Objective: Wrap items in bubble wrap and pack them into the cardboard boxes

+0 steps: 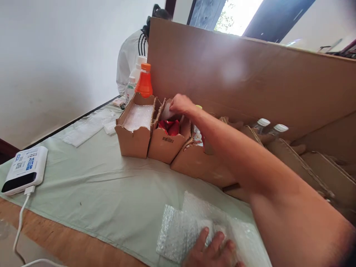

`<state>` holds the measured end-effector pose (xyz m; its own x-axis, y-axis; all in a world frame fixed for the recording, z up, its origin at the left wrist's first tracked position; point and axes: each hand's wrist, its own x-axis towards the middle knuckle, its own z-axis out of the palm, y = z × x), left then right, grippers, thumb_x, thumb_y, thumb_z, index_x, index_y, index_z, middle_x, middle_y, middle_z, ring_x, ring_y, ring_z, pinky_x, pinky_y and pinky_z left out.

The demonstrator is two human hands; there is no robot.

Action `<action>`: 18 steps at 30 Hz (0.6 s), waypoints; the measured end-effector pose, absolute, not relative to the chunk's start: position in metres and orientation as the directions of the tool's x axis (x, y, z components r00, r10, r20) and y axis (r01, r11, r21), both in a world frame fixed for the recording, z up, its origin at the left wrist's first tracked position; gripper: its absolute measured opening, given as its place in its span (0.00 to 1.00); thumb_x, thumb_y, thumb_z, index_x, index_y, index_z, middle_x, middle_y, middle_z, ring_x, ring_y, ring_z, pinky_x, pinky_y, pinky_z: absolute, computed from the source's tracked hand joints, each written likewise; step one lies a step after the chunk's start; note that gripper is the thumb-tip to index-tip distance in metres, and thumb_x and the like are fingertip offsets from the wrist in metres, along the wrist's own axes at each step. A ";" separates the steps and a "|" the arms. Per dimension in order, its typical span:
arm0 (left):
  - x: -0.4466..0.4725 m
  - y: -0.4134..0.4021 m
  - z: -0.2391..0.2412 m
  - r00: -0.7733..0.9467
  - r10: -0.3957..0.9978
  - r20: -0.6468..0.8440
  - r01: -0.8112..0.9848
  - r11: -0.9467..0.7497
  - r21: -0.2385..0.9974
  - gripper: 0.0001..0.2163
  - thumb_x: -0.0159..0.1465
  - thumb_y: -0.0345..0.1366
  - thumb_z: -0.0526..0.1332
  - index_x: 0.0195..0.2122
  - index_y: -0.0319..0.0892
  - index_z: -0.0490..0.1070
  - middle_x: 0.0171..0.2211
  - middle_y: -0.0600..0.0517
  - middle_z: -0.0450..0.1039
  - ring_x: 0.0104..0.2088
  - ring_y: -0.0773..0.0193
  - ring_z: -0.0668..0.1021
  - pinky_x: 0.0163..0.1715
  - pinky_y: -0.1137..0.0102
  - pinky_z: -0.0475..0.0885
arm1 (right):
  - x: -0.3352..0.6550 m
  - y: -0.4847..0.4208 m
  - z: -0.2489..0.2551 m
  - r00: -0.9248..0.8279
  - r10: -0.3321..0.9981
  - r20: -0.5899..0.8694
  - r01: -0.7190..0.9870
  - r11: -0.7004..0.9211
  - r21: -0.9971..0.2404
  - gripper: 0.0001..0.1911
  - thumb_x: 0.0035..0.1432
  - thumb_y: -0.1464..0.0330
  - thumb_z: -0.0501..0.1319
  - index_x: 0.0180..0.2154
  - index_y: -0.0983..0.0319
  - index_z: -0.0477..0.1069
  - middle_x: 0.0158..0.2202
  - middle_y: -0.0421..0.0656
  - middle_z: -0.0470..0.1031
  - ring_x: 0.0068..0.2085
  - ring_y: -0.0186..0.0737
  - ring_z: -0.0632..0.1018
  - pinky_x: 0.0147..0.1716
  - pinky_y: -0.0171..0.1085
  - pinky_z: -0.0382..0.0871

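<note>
My right hand (181, 105) reaches across the table and is closed on a small pale wrapped item (166, 112), holding it at the mouth of the second cardboard box (167, 142). Red packets (170, 128) lie inside that box. The box to its left (133, 141) is lined with bubble wrap. My left hand (213, 248) lies flat, fingers spread, on a stack of bubble wrap sheets (180, 230) at the near edge of the table.
More open cardboard boxes (194, 159) run to the right, two capped bottles (271, 129) behind them. A tall cardboard sheet (250, 74) stands at the back. An orange bottle (144, 81), white bottles and a person in white are beyond. A white device (25, 168) with cable lies left.
</note>
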<state>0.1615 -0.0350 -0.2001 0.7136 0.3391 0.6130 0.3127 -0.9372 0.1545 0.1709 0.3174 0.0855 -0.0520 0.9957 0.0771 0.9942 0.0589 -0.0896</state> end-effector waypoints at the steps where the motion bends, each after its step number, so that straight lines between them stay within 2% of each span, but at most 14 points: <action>1: 0.151 -0.033 -0.188 0.757 0.329 0.564 0.266 -0.944 0.194 0.24 0.72 0.52 0.50 0.65 0.49 0.63 0.67 0.48 0.65 0.68 0.47 0.65 0.62 0.48 0.65 | 0.179 0.296 0.095 -0.031 0.987 0.159 0.994 0.046 -0.095 0.10 0.60 0.73 0.62 0.42 0.68 0.79 0.44 0.56 0.81 0.49 0.55 0.80 0.48 0.47 0.73; 2: 0.140 -0.032 -0.176 0.807 0.327 0.491 0.229 -0.941 0.250 0.26 0.72 0.52 0.49 0.67 0.46 0.61 0.69 0.47 0.62 0.70 0.47 0.61 0.64 0.47 0.61 | 0.191 0.270 0.105 -0.024 0.968 0.248 0.993 0.052 -0.108 0.12 0.63 0.71 0.59 0.44 0.67 0.79 0.45 0.53 0.81 0.50 0.53 0.80 0.49 0.46 0.72; 4: 0.124 -0.029 -0.156 0.863 0.344 0.371 0.204 -0.908 0.367 0.25 0.73 0.49 0.49 0.68 0.44 0.59 0.71 0.45 0.59 0.70 0.48 0.60 0.67 0.47 0.55 | 0.222 0.203 0.121 0.005 0.937 0.348 0.989 0.048 -0.143 0.16 0.67 0.66 0.55 0.48 0.62 0.78 0.46 0.46 0.80 0.49 0.48 0.79 0.47 0.44 0.72; 5: 0.120 -0.028 -0.150 0.870 0.355 0.342 0.202 -0.890 0.409 0.25 0.73 0.48 0.50 0.67 0.44 0.60 0.71 0.44 0.58 0.70 0.47 0.60 0.68 0.46 0.54 | 0.241 0.166 0.126 0.008 0.929 0.369 0.981 0.064 -0.181 0.15 0.66 0.61 0.56 0.46 0.58 0.78 0.42 0.43 0.80 0.44 0.45 0.80 0.43 0.43 0.72; 6: 0.119 -0.027 -0.146 0.874 0.362 0.323 0.201 -0.876 0.438 0.25 0.72 0.48 0.52 0.68 0.43 0.59 0.71 0.43 0.58 0.71 0.46 0.59 0.68 0.46 0.52 | 0.260 0.128 0.128 0.018 0.917 0.397 0.953 0.104 -0.283 0.13 0.62 0.58 0.60 0.39 0.57 0.79 0.35 0.41 0.79 0.38 0.42 0.79 0.39 0.42 0.69; 7: 0.119 -0.027 -0.144 0.876 0.369 0.312 0.200 -0.865 0.461 0.26 0.72 0.47 0.54 0.68 0.43 0.59 0.70 0.43 0.58 0.71 0.45 0.59 0.68 0.45 0.52 | 0.279 0.092 0.126 -0.024 0.945 0.327 0.909 0.156 -0.385 0.12 0.60 0.56 0.63 0.33 0.56 0.77 0.31 0.39 0.77 0.36 0.39 0.78 0.37 0.40 0.69; 8: 0.120 -0.029 -0.143 0.873 0.375 0.311 0.197 -0.856 0.478 0.26 0.71 0.47 0.56 0.67 0.43 0.60 0.69 0.43 0.60 0.70 0.44 0.59 0.68 0.45 0.52 | 0.297 0.059 0.120 -0.088 0.977 0.196 0.857 0.174 -0.485 0.14 0.58 0.54 0.64 0.28 0.56 0.75 0.28 0.38 0.75 0.33 0.38 0.76 0.34 0.39 0.68; 10: 0.122 -0.032 -0.142 0.853 0.391 0.346 0.183 -0.845 0.503 0.21 0.69 0.44 0.59 0.61 0.43 0.67 0.65 0.43 0.67 0.68 0.44 0.63 0.68 0.45 0.53 | 0.326 0.007 0.096 -0.152 0.986 -0.069 0.763 0.072 -0.643 0.15 0.59 0.54 0.64 0.28 0.57 0.75 0.29 0.40 0.76 0.32 0.39 0.75 0.33 0.38 0.67; 12: 0.122 -0.033 -0.141 0.788 0.428 0.442 0.154 -0.832 0.533 0.11 0.67 0.38 0.60 0.48 0.43 0.75 0.57 0.43 0.74 0.65 0.45 0.68 0.67 0.46 0.57 | 0.343 -0.018 0.060 -0.179 0.951 -0.253 0.749 -0.035 -0.662 0.17 0.60 0.53 0.62 0.28 0.59 0.74 0.28 0.41 0.75 0.31 0.39 0.73 0.32 0.38 0.66; 14: 0.118 -0.031 -0.137 0.652 0.511 0.560 0.129 -0.802 0.583 0.08 0.65 0.30 0.57 0.40 0.42 0.75 0.49 0.44 0.77 0.60 0.48 0.73 0.63 0.49 0.62 | 0.347 -0.022 0.023 -0.192 0.920 -0.342 0.784 -0.066 -0.618 0.18 0.60 0.53 0.59 0.27 0.60 0.72 0.26 0.40 0.73 0.30 0.37 0.71 0.31 0.37 0.63; 16: 0.114 -0.028 -0.132 0.458 0.628 0.629 0.142 -0.750 0.646 0.12 0.64 0.25 0.54 0.43 0.42 0.73 0.45 0.45 0.76 0.54 0.52 0.76 0.57 0.53 0.68 | 0.341 -0.016 -0.007 -0.205 0.908 -0.365 0.838 -0.030 -0.545 0.15 0.59 0.57 0.59 0.27 0.61 0.71 0.26 0.39 0.72 0.29 0.36 0.70 0.31 0.36 0.61; 18: 0.110 -0.026 -0.127 0.307 0.694 0.651 0.184 -0.714 0.675 0.14 0.65 0.24 0.53 0.48 0.41 0.70 0.46 0.44 0.74 0.53 0.53 0.75 0.54 0.54 0.70 | 0.333 -0.010 -0.027 -0.214 0.911 -0.353 0.883 0.026 -0.468 0.12 0.59 0.62 0.58 0.26 0.61 0.71 0.26 0.39 0.73 0.29 0.36 0.70 0.32 0.36 0.60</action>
<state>0.1102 -0.0259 -0.1274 0.3066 0.6944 0.6510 0.1837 -0.7143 0.6753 0.3332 -0.0096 -0.0272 -0.2137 0.9110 -0.3527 0.8832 0.0259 -0.4683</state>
